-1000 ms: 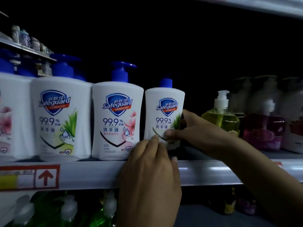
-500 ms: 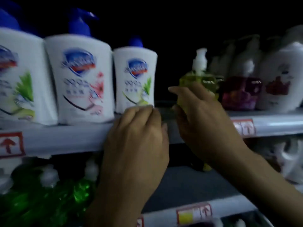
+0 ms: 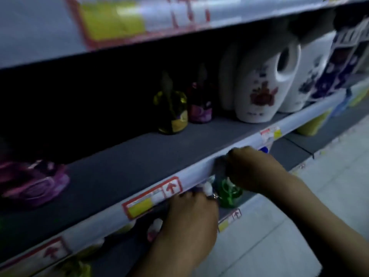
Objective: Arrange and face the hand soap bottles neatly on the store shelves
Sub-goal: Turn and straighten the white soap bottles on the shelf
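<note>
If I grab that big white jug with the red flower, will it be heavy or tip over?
Probably heavy: the white jug is among the bulkiest things on its shelf. Its wide base likely keeps it steady. The handle hole should ease lifting.

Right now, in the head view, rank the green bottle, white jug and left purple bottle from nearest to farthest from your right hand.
1. green bottle: lower shelf, right at the right hand.
2. white jug: middle shelf, above the hand.
3. left purple bottle: middle shelf, far left.

Glossy white plastic jug (image 3: 265, 90), matt grey shelf (image 3: 139, 156)
</note>
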Action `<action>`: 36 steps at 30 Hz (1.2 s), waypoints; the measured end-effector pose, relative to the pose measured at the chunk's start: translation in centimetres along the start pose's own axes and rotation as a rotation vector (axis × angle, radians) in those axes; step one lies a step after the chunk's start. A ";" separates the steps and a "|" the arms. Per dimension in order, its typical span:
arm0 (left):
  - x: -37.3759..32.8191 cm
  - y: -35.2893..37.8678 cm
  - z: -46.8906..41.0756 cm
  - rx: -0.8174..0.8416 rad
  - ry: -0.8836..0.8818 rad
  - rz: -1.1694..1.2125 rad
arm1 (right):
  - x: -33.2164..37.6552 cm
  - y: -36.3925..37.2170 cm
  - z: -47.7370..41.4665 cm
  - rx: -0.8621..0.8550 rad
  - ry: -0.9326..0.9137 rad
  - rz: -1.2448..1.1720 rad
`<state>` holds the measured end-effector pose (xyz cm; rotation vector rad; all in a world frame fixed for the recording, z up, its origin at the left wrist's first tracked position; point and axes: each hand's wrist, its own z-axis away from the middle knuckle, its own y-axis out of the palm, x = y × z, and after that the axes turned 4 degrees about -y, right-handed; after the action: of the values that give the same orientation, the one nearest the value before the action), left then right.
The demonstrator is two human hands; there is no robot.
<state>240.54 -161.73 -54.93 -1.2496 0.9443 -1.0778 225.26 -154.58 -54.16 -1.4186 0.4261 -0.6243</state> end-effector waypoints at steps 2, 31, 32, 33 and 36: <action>-1.5 2.1 -3.0 0.167 0.038 -0.027 | -3.3 0.4 -0.8 0.197 0.034 0.001; -7.7 10.5 -15.7 0.335 0.048 0.839 | -12.9 2.6 -0.8 -0.049 0.490 -0.724; -7.7 10.3 -15.0 0.365 0.054 0.906 | -12.9 2.4 -0.1 -0.034 0.501 -0.777; -7.7 10.2 -14.3 0.387 0.056 0.965 | -12.9 2.2 0.7 -0.010 0.508 -0.825; -6.9 9.7 -11.7 0.435 0.050 1.093 | -12.6 1.5 2.8 0.061 0.534 -1.013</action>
<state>228.53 -157.93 -65.94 -0.2269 1.1302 -0.3825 217.51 -144.41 -56.48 -1.3398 0.0583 -1.8391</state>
